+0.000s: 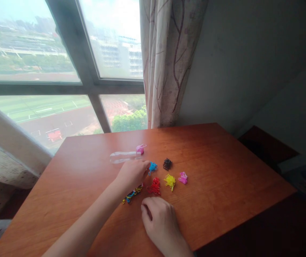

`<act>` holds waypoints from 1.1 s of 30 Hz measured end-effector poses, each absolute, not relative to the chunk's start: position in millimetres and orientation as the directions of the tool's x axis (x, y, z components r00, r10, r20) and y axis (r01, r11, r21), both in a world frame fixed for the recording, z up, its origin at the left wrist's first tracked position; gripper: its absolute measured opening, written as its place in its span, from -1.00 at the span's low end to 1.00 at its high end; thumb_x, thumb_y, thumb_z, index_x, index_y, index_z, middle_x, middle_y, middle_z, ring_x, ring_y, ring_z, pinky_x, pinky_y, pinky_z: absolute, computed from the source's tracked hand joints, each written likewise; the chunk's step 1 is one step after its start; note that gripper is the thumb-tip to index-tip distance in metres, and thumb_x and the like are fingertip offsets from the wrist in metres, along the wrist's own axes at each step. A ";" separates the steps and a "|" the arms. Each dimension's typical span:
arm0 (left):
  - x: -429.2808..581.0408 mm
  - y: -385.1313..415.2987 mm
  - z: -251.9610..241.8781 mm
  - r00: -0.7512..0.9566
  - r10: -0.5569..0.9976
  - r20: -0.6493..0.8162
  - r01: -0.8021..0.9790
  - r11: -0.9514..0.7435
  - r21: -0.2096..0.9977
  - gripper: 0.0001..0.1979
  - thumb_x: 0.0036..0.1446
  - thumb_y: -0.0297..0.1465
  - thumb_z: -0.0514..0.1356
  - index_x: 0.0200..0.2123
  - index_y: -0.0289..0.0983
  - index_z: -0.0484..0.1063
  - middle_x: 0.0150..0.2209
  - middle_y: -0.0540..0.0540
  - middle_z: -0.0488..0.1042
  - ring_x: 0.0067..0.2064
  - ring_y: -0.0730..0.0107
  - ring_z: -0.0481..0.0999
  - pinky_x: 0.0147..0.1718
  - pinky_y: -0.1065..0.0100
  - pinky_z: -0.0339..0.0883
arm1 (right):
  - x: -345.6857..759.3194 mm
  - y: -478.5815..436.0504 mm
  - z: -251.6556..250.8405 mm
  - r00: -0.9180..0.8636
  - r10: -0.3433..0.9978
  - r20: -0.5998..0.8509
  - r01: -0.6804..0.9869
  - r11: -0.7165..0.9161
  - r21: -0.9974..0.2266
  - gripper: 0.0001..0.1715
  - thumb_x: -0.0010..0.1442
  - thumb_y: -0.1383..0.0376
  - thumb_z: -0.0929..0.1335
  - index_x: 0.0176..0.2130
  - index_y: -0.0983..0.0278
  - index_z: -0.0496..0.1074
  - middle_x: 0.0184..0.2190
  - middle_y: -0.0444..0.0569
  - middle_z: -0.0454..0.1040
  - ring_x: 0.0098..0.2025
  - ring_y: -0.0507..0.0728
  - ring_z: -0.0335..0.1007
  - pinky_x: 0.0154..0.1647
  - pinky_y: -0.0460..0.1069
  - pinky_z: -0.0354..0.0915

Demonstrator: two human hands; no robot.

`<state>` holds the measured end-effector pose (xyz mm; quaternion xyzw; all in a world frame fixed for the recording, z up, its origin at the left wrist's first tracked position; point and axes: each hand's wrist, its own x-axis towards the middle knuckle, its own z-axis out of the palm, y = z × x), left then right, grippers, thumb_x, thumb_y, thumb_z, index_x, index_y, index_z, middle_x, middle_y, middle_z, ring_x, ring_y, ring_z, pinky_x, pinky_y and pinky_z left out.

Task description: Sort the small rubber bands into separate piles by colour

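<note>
Red pile (156, 186): my landmark, on the counter (222, 178)
Left grip (134, 173): beyond it, by the blue pile (153, 167); contact I can't tell
Right grip (160, 216): curled, nearer me

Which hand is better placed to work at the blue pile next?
Probably the left hand: it is right beside the blue pile, while the right hand is farther off, with the red pile between.

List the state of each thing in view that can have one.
Blue loops: heaped, partly hidden
Red loops: heaped
Yellow loops: heaped
Black pieces: heaped
Pink pieces: heaped
Mixed-colour loops: jumbled, partly hidden
Clear plastic item: lying flat, pink part at one end
Left hand: bent, fingertips beside the blue loops
Right hand: loosely curled
Patterned curtain: gathered beside the window
</note>
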<state>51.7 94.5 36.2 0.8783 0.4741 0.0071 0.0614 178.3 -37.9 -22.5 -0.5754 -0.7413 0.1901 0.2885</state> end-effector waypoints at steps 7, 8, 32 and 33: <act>45.7 82.6 41.2 0.567 0.820 -0.076 0.822 -0.557 0.122 -0.79 0.20 -0.44 0.06 -0.32 -0.22 0.51 -0.33 -0.14 0.60 -0.30 0.17 0.61 -0.38 0.33 0.33 | 178.5 -38.4 -21.9 -0.178 0.959 0.220 0.767 0.275 -0.579 -0.82 0.20 0.46 0.29 -0.34 0.19 0.39 -0.41 -0.16 0.48 -0.34 0.06 0.38 -0.32 -0.08 0.06; 45.8 80.4 42.2 0.577 0.812 -0.088 0.815 -0.566 0.126 -0.80 0.18 -0.44 0.07 -0.32 -0.22 0.51 -0.33 -0.14 0.61 -0.30 0.19 0.61 -0.38 0.35 0.33 | 178.3 -38.3 -21.9 -0.177 0.959 0.220 0.771 0.275 -0.575 -0.82 0.20 0.46 0.30 -0.34 0.19 0.40 -0.41 -0.16 0.48 -0.34 0.06 0.39 -0.32 -0.08 0.07; 5.3 37.9 45.0 0.474 0.880 0.001 0.863 -0.465 0.198 -0.75 0.24 -0.42 0.06 -0.12 -0.12 0.51 -0.23 -0.07 0.64 -0.29 0.26 0.62 -0.40 0.41 0.29 | 179.3 -38.7 -22.1 -0.171 0.961 0.218 0.756 0.270 -0.597 -0.82 0.21 0.45 0.28 -0.35 0.18 0.38 -0.41 -0.17 0.48 -0.34 0.06 0.38 -0.33 -0.05 0.05; 0.9 33.5 41.9 0.466 0.885 0.011 0.864 -0.457 0.212 -0.74 0.25 -0.42 0.05 -0.11 -0.11 0.51 -0.22 -0.06 0.64 -0.30 0.28 0.62 -0.40 0.42 0.28 | 179.2 -38.7 -22.2 -0.172 0.961 0.217 0.761 0.270 -0.590 -0.82 0.21 0.45 0.28 -0.35 0.18 0.38 -0.41 -0.17 0.47 -0.35 0.06 0.38 -0.34 -0.05 0.04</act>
